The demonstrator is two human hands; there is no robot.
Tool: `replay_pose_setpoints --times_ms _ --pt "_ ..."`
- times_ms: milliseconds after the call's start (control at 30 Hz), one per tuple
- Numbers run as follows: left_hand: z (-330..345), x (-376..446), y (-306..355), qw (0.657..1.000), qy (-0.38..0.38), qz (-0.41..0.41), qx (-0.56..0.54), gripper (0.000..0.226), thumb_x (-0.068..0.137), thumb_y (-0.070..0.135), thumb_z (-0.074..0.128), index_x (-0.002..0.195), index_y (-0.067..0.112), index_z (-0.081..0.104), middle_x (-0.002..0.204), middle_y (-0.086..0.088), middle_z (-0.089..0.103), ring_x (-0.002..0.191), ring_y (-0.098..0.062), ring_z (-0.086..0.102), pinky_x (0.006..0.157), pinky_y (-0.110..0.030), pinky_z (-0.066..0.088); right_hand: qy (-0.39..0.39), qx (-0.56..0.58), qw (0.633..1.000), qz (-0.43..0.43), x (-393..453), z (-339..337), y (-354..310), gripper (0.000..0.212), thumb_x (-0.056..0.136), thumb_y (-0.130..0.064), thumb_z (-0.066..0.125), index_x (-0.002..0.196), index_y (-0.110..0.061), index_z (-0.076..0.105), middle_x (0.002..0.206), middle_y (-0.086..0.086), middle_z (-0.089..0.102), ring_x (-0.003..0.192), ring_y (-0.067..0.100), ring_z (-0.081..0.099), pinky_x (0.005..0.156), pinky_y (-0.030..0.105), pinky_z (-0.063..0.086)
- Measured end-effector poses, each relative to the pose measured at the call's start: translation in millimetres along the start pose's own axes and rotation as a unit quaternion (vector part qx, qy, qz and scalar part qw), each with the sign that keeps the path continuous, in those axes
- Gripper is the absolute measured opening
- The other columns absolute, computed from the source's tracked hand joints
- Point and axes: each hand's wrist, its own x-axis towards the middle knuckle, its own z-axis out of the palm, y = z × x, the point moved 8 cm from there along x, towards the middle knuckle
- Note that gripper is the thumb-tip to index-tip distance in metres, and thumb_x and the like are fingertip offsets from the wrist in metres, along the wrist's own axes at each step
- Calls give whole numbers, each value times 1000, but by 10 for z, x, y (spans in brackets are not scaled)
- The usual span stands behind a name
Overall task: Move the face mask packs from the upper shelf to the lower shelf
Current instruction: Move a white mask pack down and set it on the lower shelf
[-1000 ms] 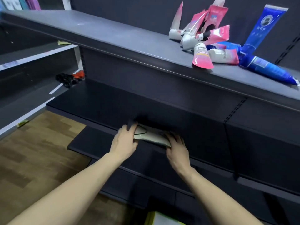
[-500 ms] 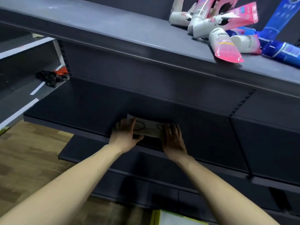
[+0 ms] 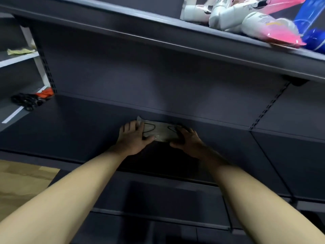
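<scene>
A clear-wrapped face mask pack (image 3: 159, 132) with black ear loops lies deep on the dark lower shelf (image 3: 88, 131), close to the back panel. My left hand (image 3: 132, 138) holds its left end, thumb under the front edge and fingers over the top. My right hand (image 3: 186, 140) holds its right end the same way, fingers curled over the pack. The upper shelf (image 3: 140, 37) runs above with no mask pack visible on it.
Pink-and-white tubes (image 3: 255, 20) and blue tubes (image 3: 313, 23) lie piled on the upper shelf at the right. A neighbouring unit at left holds a black-and-orange bundle (image 3: 31, 99) and a yellowish scrap (image 3: 19, 51). More dark shelves sit below; wood floor (image 3: 21, 182) shows lower left.
Both hands have pushed the mask pack further back onto the lower shelf, toward the back panel. The camera has dropped lower and closer, so the upper shelf now sits higher in view.
</scene>
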Motion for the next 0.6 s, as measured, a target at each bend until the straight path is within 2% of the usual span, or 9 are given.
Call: replay_pose_setpoints --times_ms 100,233,300,367,467,533,600 --pt "-20 175 -31 1000 21 5 -23 87 89 77 30 158 26 12 155 -10 22 142 -30 21 117 -42 15 62 37 997 9 195 -52 48 90 74 -72 64 150 -31 40 157 6 31 145 32 20 121 35 20" --pt "-70 367 -47 996 59 13 -69 85 89 73 40 157 29 15 153 -11 34 138 -31 30 115 -42 22 150 73 984 56 316 -107 122 74 84 -56 70 148 -36 41 158 9 28 144 33 22 117 41 27" --pt "-81 451 -49 994 64 5 -84 85 91 70 42 158 27 13 152 -9 38 138 -31 32 113 -42 24 179 56 977 105 348 -114 170 77 84 -60 67 150 -34 37 158 12 26 143 35 28 116 44 31" --pt "-76 501 -44 994 68 -3 -84 84 93 68 41 158 26 11 156 -9 34 142 -30 29 115 -43 23 188 54 973 126 361 -94 187 78 86 -62 63 152 -32 35 157 13 28 141 36 33 115 46 32" --pt "-67 550 -36 995 67 -2 -68 79 94 68 36 158 28 12 163 -8 21 148 -29 19 119 -44 18 202 72 970 110 315 -76 153 75 87 -64 60 150 -29 37 156 13 31 135 37 39 113 47 35" --pt "-66 553 -38 995 66 -4 -79 76 94 67 38 157 29 17 163 -8 18 148 -29 17 119 -44 17 200 65 973 95 286 -60 96 77 88 -66 55 150 -26 36 158 13 27 136 37 38 114 47 34" --pt "-97 534 -70 990 85 -20 -107 76 91 66 47 155 29 27 160 -12 23 144 -33 22 116 -45 22 181 36 979 82 286 -30 39 80 91 -65 51 154 -21 28 162 14 20 143 35 29 119 46 25"
